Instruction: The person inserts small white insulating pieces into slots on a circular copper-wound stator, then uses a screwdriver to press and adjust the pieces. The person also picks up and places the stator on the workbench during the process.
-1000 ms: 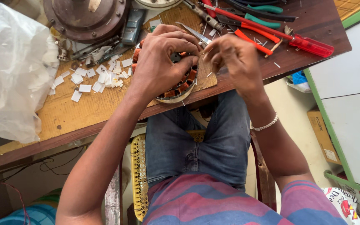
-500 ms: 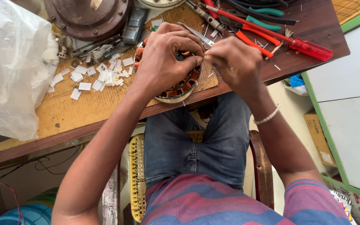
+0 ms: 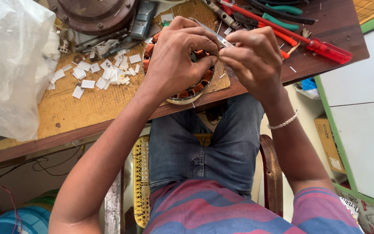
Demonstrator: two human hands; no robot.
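Lying along the counter's left edge is a crumpled clear plastic bag [image 3: 11, 65], and just right of it small white paper slips [image 3: 96, 73] are scattered on the yellow mat [image 3: 87, 104]. Next comes the left hand [image 3: 176, 58], curled closed over the top of the round stator with copper windings [image 3: 191, 89], which sits at the counter's near edge. Beside it, fingertips nearly touching, the right hand [image 3: 254, 60] pinches the near end of a thin metal strip [image 3: 211, 34]. The strip's long axis slants up and left from the right hand, across the left hand's knuckles. Red-handled tools [image 3: 321, 47] lie toward the far right corner.
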